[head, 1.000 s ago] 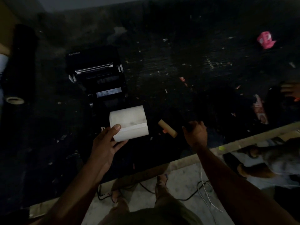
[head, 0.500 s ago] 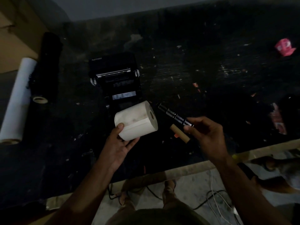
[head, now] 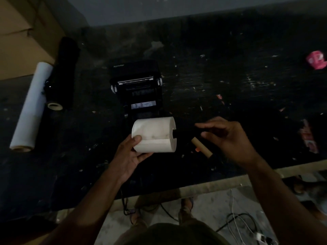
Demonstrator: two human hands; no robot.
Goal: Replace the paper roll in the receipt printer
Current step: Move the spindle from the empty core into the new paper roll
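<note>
The left hand (head: 129, 156) grips a white paper roll (head: 154, 134) from below, thumb on its near left end, holding it on its side just above the dark counter (head: 230, 85). The right hand (head: 228, 137) pinches a black spindle (head: 185, 133) whose tip sits in the hole at the roll's right end. Just behind the roll stands the black receipt printer (head: 137, 85), its lid open. A bare brown cardboard core (head: 201, 147) lies on the counter under the right hand. Far left lie a long white roll (head: 31, 106) and a black roll (head: 63, 73) side by side. A pink crumpled object (head: 316, 60) sits at the far right.
</note>
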